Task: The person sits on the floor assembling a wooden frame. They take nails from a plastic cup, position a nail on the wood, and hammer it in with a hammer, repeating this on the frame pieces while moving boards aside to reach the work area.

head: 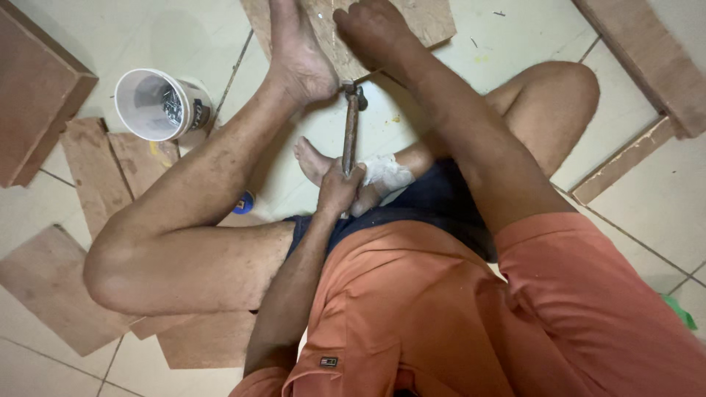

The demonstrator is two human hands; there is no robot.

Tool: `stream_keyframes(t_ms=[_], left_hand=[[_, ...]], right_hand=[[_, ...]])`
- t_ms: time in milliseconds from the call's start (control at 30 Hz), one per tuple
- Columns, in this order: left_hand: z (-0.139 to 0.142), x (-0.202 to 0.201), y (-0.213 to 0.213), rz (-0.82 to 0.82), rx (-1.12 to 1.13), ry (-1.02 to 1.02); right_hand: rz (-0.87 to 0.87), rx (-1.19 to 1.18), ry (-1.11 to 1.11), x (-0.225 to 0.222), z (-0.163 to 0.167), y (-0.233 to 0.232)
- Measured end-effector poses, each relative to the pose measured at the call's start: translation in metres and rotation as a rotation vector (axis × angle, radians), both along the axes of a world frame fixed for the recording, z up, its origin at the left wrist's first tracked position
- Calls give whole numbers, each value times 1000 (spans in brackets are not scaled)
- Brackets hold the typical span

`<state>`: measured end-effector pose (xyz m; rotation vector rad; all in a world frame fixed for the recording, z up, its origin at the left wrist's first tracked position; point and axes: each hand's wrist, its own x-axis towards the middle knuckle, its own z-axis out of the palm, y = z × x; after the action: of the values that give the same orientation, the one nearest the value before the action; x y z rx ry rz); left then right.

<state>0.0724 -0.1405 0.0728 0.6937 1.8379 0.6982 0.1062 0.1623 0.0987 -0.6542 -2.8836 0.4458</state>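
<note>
My left hand [340, 190] grips the lower end of a rusty hammer [351, 125], whose metal head [354, 91] sits at the near edge of a wooden board [419, 22]. My right hand [373, 31] bears down on that board with its fingers curled; whatever lies under the fingers is hidden. One bare foot [298, 62] rests on the board just left of the right hand. The other foot [315, 158] lies on the tiles next to the hammer handle, with a white cloth wrap [387, 173] on it.
A white plastic cup [158, 103] lies tipped at the left with small dark items inside. Several brown wooden panels [92, 165] lie on the tiled floor at the left, and long strips [647, 59] at the right. A small blue object [245, 202] peeks out behind my leg.
</note>
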Motion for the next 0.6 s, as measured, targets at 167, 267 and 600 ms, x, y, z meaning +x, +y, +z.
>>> stream_keyframes(t_ms=[167,267,600], left_hand=[[-3,0,1,-74,70,183],[-7,0,-2,-49,-5,81],[-14,6,-1,-63,90,165]], right_hand=[[-116,-136,62,5,-18,4],[-331,-409,189,30,-33,11],[-758,-1033,929,159,-78,-12]])
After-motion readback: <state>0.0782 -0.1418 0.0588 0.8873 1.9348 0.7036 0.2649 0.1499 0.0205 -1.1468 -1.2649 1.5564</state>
